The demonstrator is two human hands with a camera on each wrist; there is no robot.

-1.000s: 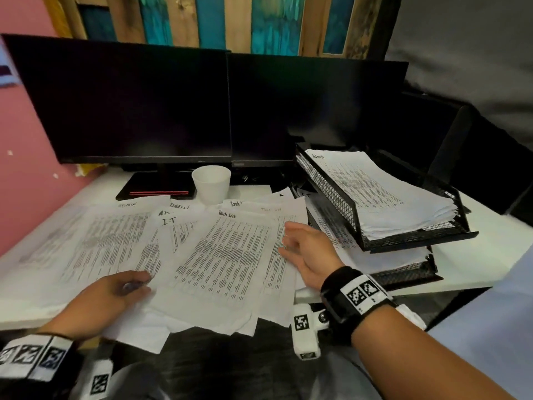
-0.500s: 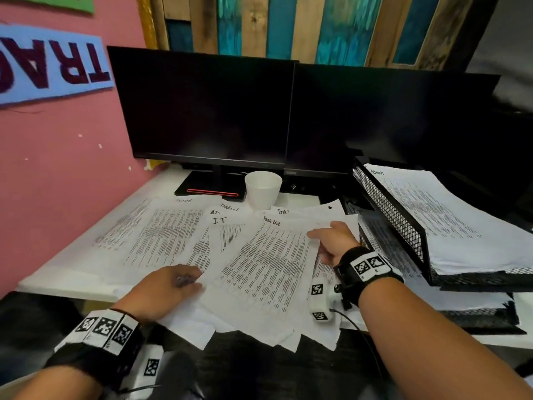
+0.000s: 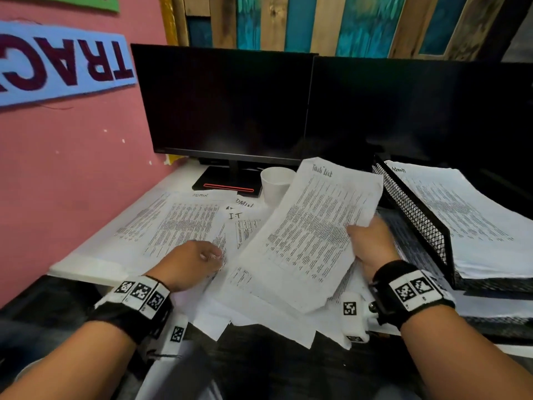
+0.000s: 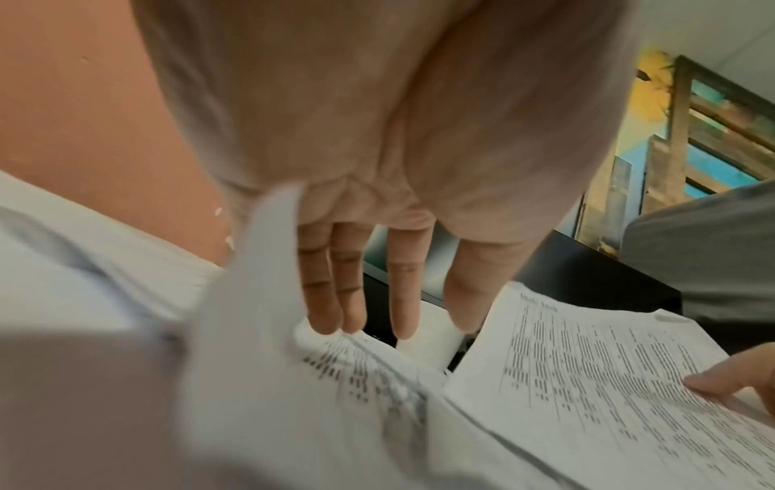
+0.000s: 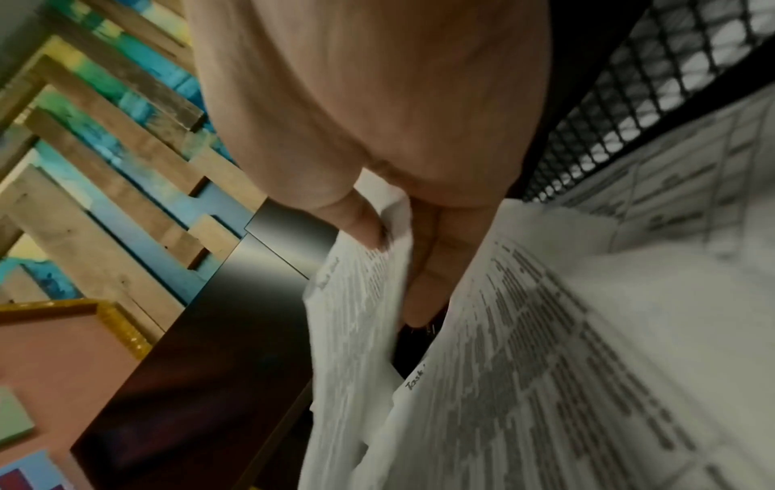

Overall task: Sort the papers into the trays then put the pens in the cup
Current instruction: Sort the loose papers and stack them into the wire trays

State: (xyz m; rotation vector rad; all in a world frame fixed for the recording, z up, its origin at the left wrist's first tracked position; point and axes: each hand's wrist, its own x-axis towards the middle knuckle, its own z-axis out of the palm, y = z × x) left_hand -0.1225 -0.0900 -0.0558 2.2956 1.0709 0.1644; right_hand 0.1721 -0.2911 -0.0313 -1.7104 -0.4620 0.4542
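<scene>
My right hand [image 3: 370, 246] pinched the right edge of a white printed sheet headed "Task List" [image 3: 311, 235], thumb on its face and the other fingers behind it, and held it tilted up off the white desk [image 3: 86, 268] above the other loose white printed papers [image 3: 184, 226]. My left hand [image 3: 190, 262] lay palm down on those papers, fingers straight and only slightly apart, their tips touching the top page.

To do this step well, I judged I should carry the sheet edge-first toward the black wire-mesh stacked trays [image 3: 415, 215] just to my right, read which tray matched its heading, and slide it in flat. The upper tray already held a thick stack headed "Admin" [image 3: 461, 215], so this sheet probably belonged in a lower one, whose opening was tight and partly hidden. A one-edge pinch let the page sag, so I thought supporting it from beneath would stop the corner catching on the mesh. Keeping my left palm pressing down would stop the pile sliding off the desk's front edge, where several sheets already overhung.

The sheet was thin, slightly crumpled office paper, covered in dense columns of small black print with a handwritten title at the top. It bowed along its length and its lower edge looked rough. A white paper cup [image 3: 275, 183] stood behind it beside the black monitor's stand [image 3: 227, 184]. I could not see any pens.
</scene>
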